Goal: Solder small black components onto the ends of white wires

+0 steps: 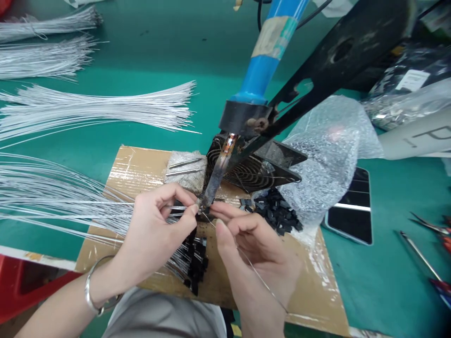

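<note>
My left hand [155,230] pinches a thin white wire [88,206] by its end, right at the tip of a soldering iron [216,176] with a blue handle that is fixed in a black stand [317,80]. My right hand [253,249] pinches a strand of solder wire [260,279], feeding its end to the same tip. Both hands hover over a cardboard sheet [137,173]. Below my left hand hang finished wires with small black parts [197,263] on their ends.
Bundles of white wires [88,108] fan across the green table on the left. A small black fan [253,171] sits behind the iron. Loose black parts [275,213], bubble wrap [327,150], a phone [352,211] and pliers [430,230] lie to the right.
</note>
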The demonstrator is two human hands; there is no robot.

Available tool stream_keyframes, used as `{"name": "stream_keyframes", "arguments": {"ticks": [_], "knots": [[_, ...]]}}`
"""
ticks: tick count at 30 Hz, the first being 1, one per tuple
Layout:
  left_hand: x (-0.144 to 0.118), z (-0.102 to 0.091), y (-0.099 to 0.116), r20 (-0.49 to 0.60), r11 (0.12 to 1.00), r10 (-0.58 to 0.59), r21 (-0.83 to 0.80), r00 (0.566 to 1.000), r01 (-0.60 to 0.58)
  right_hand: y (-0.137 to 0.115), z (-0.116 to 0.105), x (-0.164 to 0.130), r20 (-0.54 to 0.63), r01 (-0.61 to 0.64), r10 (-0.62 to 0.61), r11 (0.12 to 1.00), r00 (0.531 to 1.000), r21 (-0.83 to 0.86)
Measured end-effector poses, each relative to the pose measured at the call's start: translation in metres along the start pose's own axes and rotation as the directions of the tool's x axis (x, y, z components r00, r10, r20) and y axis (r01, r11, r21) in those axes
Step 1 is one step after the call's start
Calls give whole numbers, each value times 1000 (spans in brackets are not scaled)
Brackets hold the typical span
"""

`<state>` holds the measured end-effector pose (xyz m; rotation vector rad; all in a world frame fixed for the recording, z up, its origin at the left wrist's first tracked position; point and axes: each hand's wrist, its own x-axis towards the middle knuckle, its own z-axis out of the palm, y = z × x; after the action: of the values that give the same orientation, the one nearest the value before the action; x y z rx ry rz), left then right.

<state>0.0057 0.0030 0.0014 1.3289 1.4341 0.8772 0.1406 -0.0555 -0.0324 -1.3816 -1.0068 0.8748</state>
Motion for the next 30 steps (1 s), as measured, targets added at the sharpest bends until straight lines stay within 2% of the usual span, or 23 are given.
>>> {"name": "stream_keyframes", "arguments": {"ticks": [12,18,30], "knots": [[-1,1,-2,7,999,7,31,1000,-7,2,3,-3,-46,11,-14,998,999,-54],[-1,0,-2,7,999,3,39,1000,-4,1,4,-3,-54,54,-60,993,997,-105],[-1,0,2,6,1000,-6,11,1000,6,-2,7,-4,-77,52,-59,994,995,-96]]}}
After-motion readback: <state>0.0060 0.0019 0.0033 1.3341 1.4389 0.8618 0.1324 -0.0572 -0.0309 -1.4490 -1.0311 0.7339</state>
